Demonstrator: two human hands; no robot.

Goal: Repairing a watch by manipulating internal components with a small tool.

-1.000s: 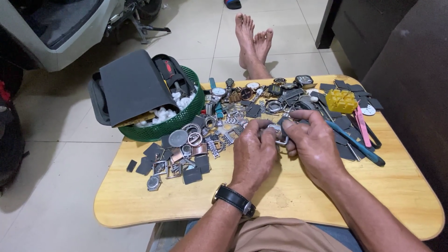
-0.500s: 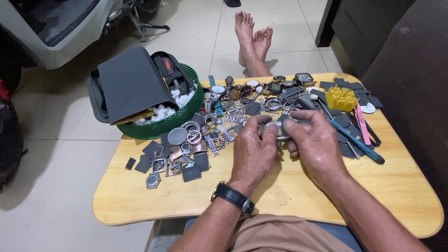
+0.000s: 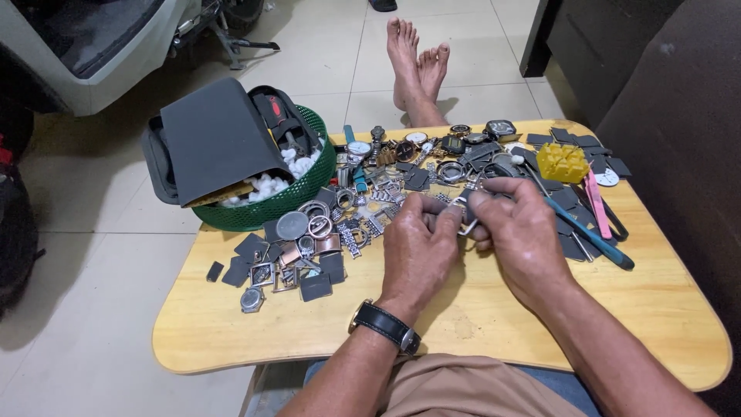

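Hands meet over the middle of the wooden table, and between them sits one small metal piece, silver in colour, probably a watch case or a link of a band; it is too much covered to say which. The left hand, with a black wristwatch on the wrist, closes its fingertips on the left end of this piece. The right hand pinches the right end with thumb and forefinger. So both grips are closed on the same thing, and the piece lies exactly in the gap between the two hands, with its long axis running left to right, from one grip to the other. Neither hand is nearer than the other; they share it, and the knuckles almost touch. Beyond the grip, on the far side, spreads a heap of watch parts: rings, cases, dials and dark square pads. To the right of the right hand, near but not touching, lie a blue-handled tool and a pink tool, both pointing away from the person, and behind them stands a yellow block. Far to the left of the grip is a green basket with a grey pouch inside. Bare feet rest on the floor beyond the table.
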